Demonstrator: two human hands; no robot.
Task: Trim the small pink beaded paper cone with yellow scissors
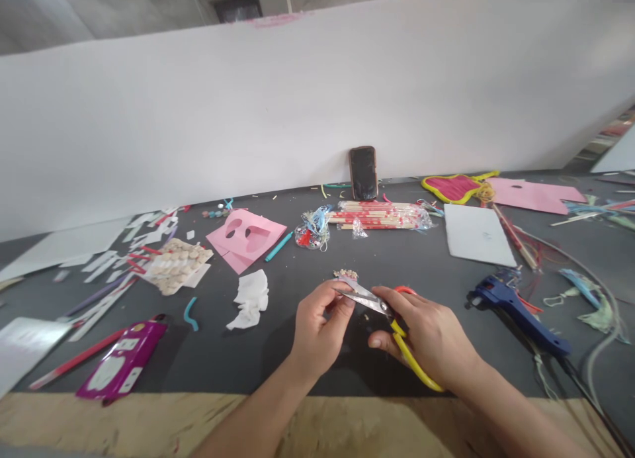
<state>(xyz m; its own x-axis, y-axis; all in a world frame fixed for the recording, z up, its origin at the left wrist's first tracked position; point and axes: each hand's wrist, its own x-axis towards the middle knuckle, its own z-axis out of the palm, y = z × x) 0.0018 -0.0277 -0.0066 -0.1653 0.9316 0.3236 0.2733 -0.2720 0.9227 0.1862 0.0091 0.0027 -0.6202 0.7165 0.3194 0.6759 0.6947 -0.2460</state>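
Note:
A pair of scissors (413, 362) with yellow and orange handles is in my right hand (429, 332), fingers through and around the handles and blades partly apart. Pointing left, the blades reach my left hand (320, 322), where thumb and forefinger are closed in a pinch at their tips. Whatever small piece lies in that pinch is hidden by the fingers and blades. Just beyond the fingertips shows a little cluster of beige bits (346, 274) with something pale beneath it; I cannot tell whether my left hand holds this.
A blue glue gun (520, 312) with its cord lies right, near a white board (479, 234). Crumpled white tissue (252, 299), pink cut paper (245, 239) and a purple packet (124, 359) lie left. A phone (364, 173) leans on the back panel behind wrapped sticks (381, 215).

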